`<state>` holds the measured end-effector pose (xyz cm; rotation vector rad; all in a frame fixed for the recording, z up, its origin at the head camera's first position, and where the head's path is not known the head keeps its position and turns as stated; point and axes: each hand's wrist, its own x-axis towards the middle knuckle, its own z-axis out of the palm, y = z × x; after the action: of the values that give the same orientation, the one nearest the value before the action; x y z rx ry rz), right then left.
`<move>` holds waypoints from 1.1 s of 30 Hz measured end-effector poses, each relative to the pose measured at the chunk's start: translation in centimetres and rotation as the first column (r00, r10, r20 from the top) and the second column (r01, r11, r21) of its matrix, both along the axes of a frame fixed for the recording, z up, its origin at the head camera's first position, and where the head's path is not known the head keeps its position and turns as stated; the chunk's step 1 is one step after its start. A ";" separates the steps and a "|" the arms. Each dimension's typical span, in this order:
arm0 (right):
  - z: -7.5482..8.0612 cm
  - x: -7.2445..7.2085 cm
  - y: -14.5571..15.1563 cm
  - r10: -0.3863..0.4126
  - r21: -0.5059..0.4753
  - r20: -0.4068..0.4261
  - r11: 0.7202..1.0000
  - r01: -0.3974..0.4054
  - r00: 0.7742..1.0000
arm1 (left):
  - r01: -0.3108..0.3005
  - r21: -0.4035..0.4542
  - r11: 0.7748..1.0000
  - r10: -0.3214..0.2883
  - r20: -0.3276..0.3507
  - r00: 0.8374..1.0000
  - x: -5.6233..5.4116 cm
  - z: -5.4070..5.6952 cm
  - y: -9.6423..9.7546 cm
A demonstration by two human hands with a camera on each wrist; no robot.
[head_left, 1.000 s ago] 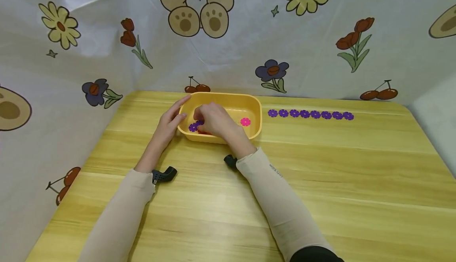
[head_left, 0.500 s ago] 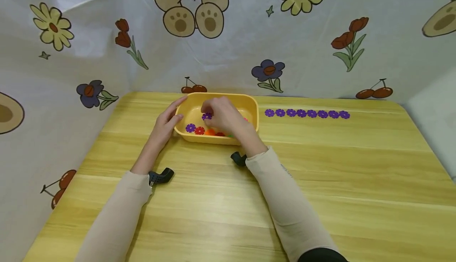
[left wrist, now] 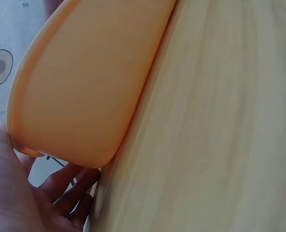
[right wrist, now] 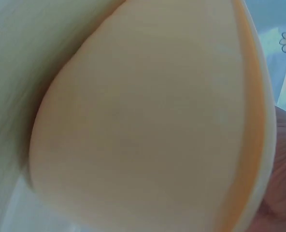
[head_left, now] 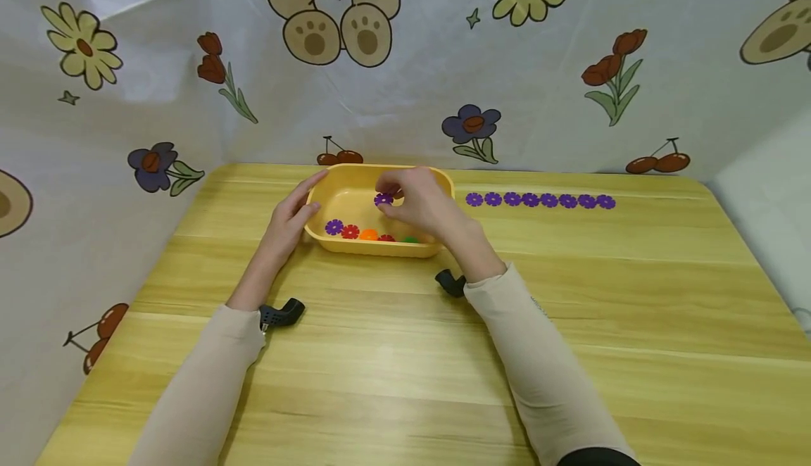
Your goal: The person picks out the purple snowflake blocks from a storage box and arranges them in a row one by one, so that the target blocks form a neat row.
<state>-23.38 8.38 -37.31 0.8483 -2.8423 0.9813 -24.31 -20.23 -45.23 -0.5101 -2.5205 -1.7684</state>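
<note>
In the head view my right hand (head_left: 431,202) is over the right half of a yellow plastic tub (head_left: 380,248). Thumb and fingertips pinch a purple snowflake disc (head_left: 383,199), a flat flower-shaped plastic piece. At the tub's left end, my left hand (head_left: 286,223) holds the rim, and the left wrist view has its fingers (left wrist: 75,191) curled around the end wall. Along the near side inside the tub lie another purple disc (head_left: 334,227), a red disc (head_left: 350,231), an orange piece (head_left: 369,234) and a green piece (head_left: 410,239), partly hidden by the wall.
Right of the tub, several purple discs (head_left: 530,200) lie in a straight row on the wooden table (head_left: 380,353). A printed cloth (head_left: 393,100) hangs behind the table's far edge. The right wrist view is mostly filled by the tub's outer wall (right wrist: 143,121).
My right hand has moved right and slightly up inside the tub, carrying the purple disc away from the pieces at the near left. My left hand stays on the tub's end.
</note>
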 end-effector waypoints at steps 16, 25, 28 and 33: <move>0.1 0.1 4.5 -0.048 -0.064 -0.097 0.997 0.042 0.994 | -0.005 -0.007 1.000 0.005 0.001 1.000 0.0 0.0 0.0; 0.3 -0.1 8.9 -0.135 -0.134 -0.122 0.984 0.119 0.983 | 0.001 0.003 1.000 -0.001 -0.003 1.000 0.0 0.0 -0.1; 0.3 -0.1 10.7 -0.183 -0.127 -0.092 0.977 0.170 0.979 | 0.003 0.003 1.000 -0.003 0.000 1.000 0.0 0.1 0.0; -0.1 -0.2 12.7 -0.243 -0.132 -0.088 0.964 0.230 0.966 | -0.008 -0.019 1.000 0.008 0.014 1.000 0.2 0.2 0.1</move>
<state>-23.61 21.10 -37.39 0.5162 -2.6847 1.0315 -24.14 -20.16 -45.02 -0.4890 -2.5473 -1.7540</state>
